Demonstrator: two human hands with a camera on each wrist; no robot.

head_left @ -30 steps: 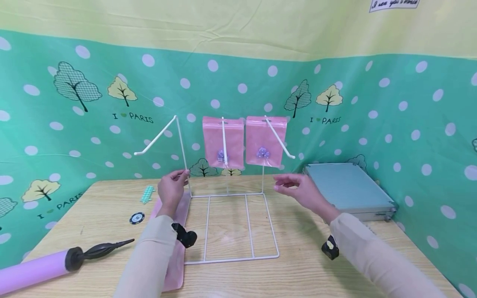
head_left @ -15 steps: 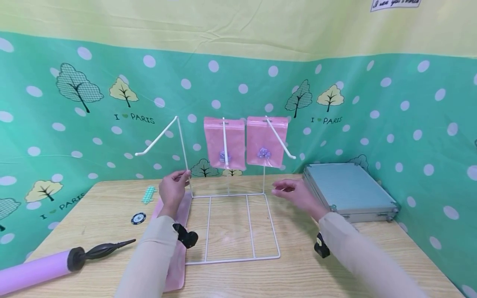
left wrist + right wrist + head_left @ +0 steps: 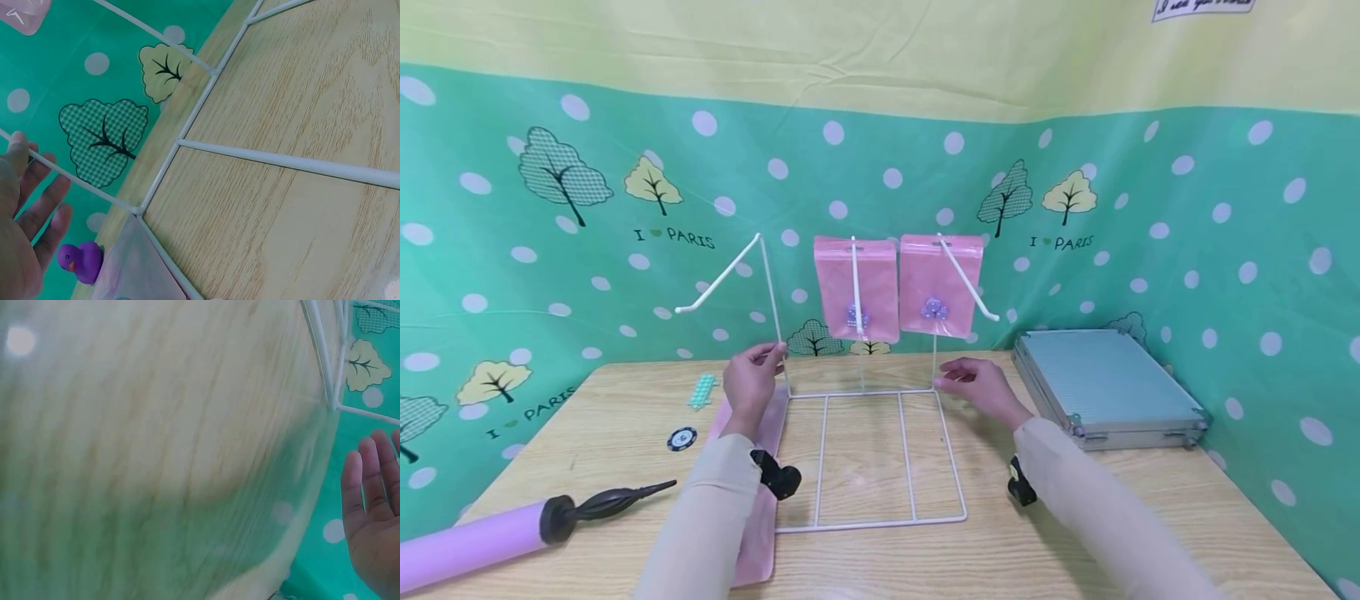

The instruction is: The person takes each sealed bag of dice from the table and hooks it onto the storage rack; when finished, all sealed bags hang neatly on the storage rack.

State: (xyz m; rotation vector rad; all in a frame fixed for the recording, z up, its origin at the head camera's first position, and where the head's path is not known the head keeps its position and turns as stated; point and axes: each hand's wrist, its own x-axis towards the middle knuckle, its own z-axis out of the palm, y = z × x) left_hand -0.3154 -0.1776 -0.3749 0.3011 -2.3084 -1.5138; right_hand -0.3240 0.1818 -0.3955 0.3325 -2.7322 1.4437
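Thumb and forefinger of the left hand [image 3: 751, 383] pinch the left post of the white wire rack [image 3: 862, 392], its other fingers loosely spread; those of the right hand [image 3: 979, 386] lie nearly straight beside the right post, holding nothing, and whether they touch it I cannot tell. The rack stands upright on the table [image 3: 940, 575], a pink packet [image 3: 835, 277] on its middle hook and another packet [image 3: 921, 277] on its right one. Steadying it looks like the step in hand: I would want both posts held low, with light, matched pressure, so the frame sits square and the packets don't swing. Both forearms reach in from the near side of the rack, the left over the pink sheet [image 3: 752, 558] along its left edge, the right slanting in from its right, palm turned inward. Left of the rack lie a chip [image 3: 682, 438] and a purple pump [image 3: 482, 536]; right of it, a flat case [image 3: 1112, 375].
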